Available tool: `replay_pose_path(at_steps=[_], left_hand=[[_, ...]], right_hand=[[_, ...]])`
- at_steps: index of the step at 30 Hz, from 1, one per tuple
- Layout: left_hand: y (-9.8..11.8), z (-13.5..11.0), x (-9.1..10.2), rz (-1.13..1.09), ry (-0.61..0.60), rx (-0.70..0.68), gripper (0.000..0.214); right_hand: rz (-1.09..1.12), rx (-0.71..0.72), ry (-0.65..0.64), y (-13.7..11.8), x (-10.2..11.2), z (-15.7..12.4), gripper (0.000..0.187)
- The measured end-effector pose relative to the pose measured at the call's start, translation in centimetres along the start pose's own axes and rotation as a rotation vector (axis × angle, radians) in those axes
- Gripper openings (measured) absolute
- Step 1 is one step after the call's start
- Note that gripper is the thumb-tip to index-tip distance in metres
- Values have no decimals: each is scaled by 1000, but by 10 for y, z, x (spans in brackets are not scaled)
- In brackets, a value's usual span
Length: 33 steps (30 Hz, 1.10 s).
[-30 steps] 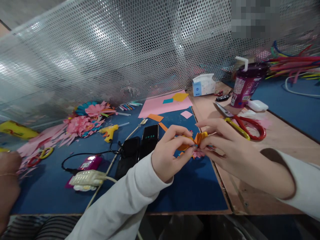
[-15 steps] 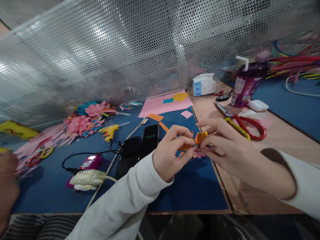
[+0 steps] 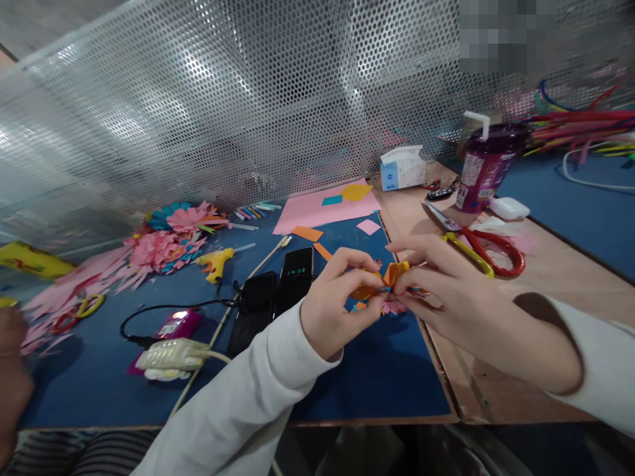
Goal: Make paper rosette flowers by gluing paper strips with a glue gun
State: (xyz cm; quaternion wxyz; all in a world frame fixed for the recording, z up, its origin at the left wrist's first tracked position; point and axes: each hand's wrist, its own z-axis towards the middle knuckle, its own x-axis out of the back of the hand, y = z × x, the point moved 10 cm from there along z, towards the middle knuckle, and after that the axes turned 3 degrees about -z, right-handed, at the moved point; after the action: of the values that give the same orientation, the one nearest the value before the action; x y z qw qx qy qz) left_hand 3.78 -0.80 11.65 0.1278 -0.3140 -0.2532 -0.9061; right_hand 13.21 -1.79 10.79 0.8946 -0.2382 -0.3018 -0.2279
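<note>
An orange paper flower (image 3: 395, 272) is pinched between my two hands, above the seam of the blue and wooden tabletop. My left hand (image 3: 342, 301) closes thumb and fingers on its left side. On the right side, my right hand (image 3: 446, 291) grips it with bent fingers, the index finger arched above. Small blue bits show at its base, and the fingers hide much of it. Pink and orange paper pieces (image 3: 393, 307) show just below my fingertips; whether they are joined to the flower I cannot tell. Red-and-yellow scissors (image 3: 496, 251) lie beyond my right hand.
Left of my arm lie two phones (image 3: 296, 268), a power strip (image 3: 173, 354) with cables, and a yellow glue gun (image 3: 215, 263). Paper flowers (image 3: 161, 248) sit farther back. A purple cup (image 3: 486, 168) and tissue pack (image 3: 403, 168) stand behind. Another person's hand (image 3: 12, 350) is at far left.
My hands keep their pinch on the orange paper flower, with slight finger shifts around it. The other person's hand at far left has moved a little. The view has shifted slightly.
</note>
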Motion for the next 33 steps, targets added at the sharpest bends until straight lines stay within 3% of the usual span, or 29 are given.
replay_pose_path(at_steps=[22, 33], left_hand=[[2, -1, -7, -20, -50, 14, 9], [-2, 2, 1, 7, -6, 47, 8]], right_hand=[[-7, -13, -16, 1, -3, -1, 14], [65, -77, -28, 11, -8, -3, 13]])
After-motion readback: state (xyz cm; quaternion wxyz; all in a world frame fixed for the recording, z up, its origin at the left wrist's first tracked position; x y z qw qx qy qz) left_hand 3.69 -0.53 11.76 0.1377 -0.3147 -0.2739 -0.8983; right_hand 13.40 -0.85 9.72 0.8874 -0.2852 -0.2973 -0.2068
